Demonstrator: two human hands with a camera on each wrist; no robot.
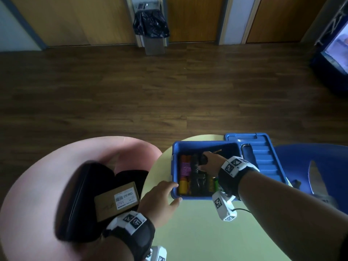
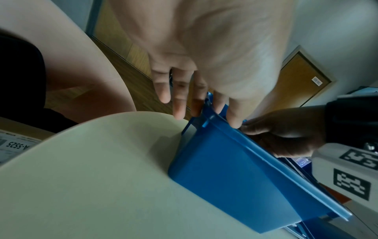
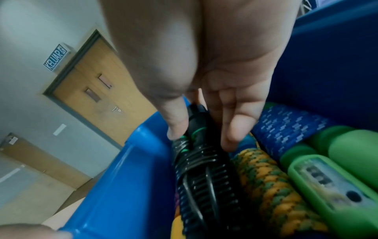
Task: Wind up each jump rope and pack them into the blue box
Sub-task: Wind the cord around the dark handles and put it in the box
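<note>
Nearly done: R hand (image 1: 208, 162) pinches wound black rope (image 3: 199, 169) into blue box (image 1: 174, 147) w/ other bundles, L hand (image 1: 160, 200) fingers straight steadying its corner

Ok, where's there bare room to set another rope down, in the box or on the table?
The blue box is crowded near its left and middle with ropes, and the right hand grips the black rope. The box's far right corner looks bare. The table is bare in front of the box, right of the left hand.
</note>
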